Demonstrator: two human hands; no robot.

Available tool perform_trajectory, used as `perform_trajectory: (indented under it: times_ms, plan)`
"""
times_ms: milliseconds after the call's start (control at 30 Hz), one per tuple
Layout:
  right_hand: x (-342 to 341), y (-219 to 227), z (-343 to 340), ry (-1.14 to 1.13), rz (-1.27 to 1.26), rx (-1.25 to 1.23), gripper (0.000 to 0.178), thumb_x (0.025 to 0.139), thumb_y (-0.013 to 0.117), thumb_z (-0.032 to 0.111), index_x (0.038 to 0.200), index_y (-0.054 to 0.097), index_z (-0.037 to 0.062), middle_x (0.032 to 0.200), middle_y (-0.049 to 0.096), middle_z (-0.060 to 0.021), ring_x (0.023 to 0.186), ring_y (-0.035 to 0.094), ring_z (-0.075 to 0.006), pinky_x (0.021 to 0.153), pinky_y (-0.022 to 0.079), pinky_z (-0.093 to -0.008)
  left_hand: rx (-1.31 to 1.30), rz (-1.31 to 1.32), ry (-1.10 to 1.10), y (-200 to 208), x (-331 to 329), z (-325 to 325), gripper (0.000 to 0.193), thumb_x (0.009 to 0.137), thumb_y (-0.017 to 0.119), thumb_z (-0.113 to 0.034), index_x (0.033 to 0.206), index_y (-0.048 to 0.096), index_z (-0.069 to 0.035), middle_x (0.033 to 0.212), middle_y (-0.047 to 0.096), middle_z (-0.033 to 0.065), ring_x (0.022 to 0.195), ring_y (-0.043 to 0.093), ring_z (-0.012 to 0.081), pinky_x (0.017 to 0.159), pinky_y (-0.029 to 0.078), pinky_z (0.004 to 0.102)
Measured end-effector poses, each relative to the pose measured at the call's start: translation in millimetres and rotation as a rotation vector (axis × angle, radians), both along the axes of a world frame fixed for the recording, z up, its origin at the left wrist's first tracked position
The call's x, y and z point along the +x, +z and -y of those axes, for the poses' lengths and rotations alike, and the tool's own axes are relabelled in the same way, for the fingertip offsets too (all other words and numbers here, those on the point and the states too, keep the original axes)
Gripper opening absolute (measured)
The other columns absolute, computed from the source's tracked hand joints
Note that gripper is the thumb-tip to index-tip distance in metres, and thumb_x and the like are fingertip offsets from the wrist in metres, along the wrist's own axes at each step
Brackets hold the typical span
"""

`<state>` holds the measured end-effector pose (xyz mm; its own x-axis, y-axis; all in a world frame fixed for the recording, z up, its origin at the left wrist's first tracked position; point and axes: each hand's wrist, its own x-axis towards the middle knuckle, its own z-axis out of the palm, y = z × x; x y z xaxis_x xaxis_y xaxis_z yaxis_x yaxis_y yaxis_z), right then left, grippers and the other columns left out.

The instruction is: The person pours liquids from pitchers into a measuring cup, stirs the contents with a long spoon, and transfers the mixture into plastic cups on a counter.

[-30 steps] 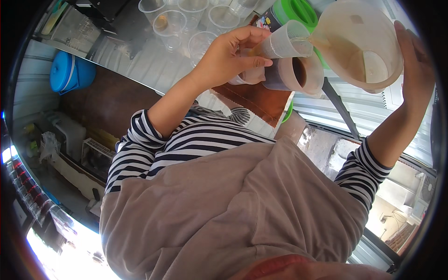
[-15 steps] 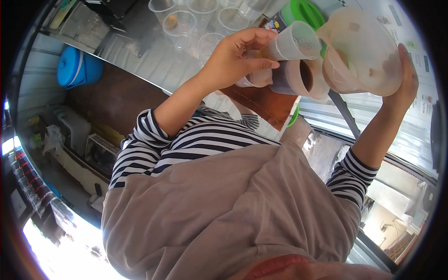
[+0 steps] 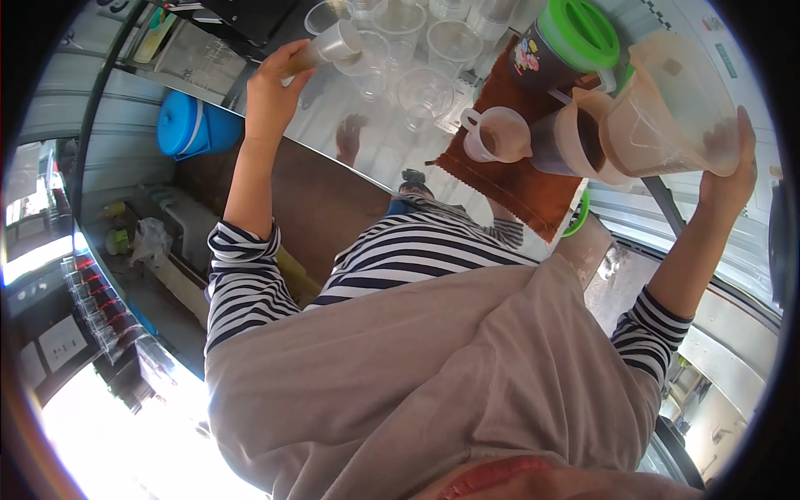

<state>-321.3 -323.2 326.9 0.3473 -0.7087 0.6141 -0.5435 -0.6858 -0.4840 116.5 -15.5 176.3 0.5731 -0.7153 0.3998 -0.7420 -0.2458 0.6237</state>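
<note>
In my left hand [image 3: 273,87] is a small translucent measuring cup [image 3: 337,42], its fingers closed round the base. It is tilted, mouth to the right, among the clear plastic cups [image 3: 398,21] at the far side of the counter. My right hand [image 3: 732,158] grips a large translucent jug [image 3: 671,108] by its right side. Left of that jug stands a jug of dark liquid [image 3: 571,140], partly overlapped by it. A small pitcher [image 3: 500,135] with a loop handle sits on a brown cloth [image 3: 521,187].
A dark pitcher with a green lid [image 3: 571,42] stands behind the jugs. The shiny metal counter [image 3: 321,142] ends in an edge before me. A blue lidded bucket [image 3: 196,125] is beyond its left end. A green rim [image 3: 579,212] shows below the cloth.
My left hand has carried the measuring cup leftward, from above the jugs to the clear cups, uncovering the small pitcher. My right hand still holds the large jug.
</note>
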Motion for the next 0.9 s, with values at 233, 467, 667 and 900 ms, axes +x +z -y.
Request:
perform_trajectory:
  times_ms: [233, 467, 667, 900]
  plan:
    - [-12.9, 6.0, -4.7, -0.070, 0.038, 0.090, 0.041, 0.088, 0.055, 0.004, 0.129, 0.050, 0.0034, 0.113, 0.056, -0.0136, 0.100, 0.057, -0.0198, 0.088, 0.046, -0.0294, 0.121, 0.199, 0.043, -27.5, 23.0, -7.2, 0.039, 0.076, 0.066, -0.003, 0.113, 0.060, -0.013, 0.110, 0.062, 0.0090, 0.101, 0.058, 0.0307, 0.084, 0.048, 0.0383]
    - [-20.9, 5.0, -10.9, -0.093, 0.077, 0.126, 0.037, 0.091, 0.050, 0.010, 0.127, 0.052, 0.0023, 0.113, 0.056, -0.0141, 0.103, 0.056, -0.0214, 0.090, 0.046, -0.0319, 0.212, 0.434, -0.012, -19.9, 31.3, 1.4, 0.041, 0.075, 0.064, -0.001, 0.113, 0.059, -0.014, 0.107, 0.062, 0.0055, 0.100, 0.058, 0.0284, 0.083, 0.048, 0.0388]
    - [-28.1, 9.2, -7.6, -0.088, 0.082, 0.119, 0.039, 0.088, 0.053, 0.008, 0.127, 0.052, 0.0039, 0.111, 0.057, -0.0136, 0.100, 0.057, -0.0212, 0.088, 0.046, -0.0315, 0.218, 0.776, -0.133, -5.2, 33.8, 19.6, 0.037, 0.075, 0.058, 0.000, 0.109, 0.061, -0.014, 0.104, 0.063, 0.0019, 0.098, 0.061, 0.0222, 0.083, 0.048, 0.0352]
    - [-24.6, 4.7, -17.2, -0.054, -0.140, -0.149, 0.053, 0.077, 0.069, 0.007, 0.127, 0.053, 0.0093, 0.110, 0.058, -0.0126, 0.098, 0.058, -0.0207, 0.086, 0.048, -0.0309, 0.229, 0.953, -0.230, 4.6, 27.8, 40.4, 0.030, 0.075, 0.056, -0.002, 0.102, 0.063, -0.014, 0.103, 0.063, 0.0000, 0.098, 0.061, 0.0186, 0.084, 0.047, 0.0339]
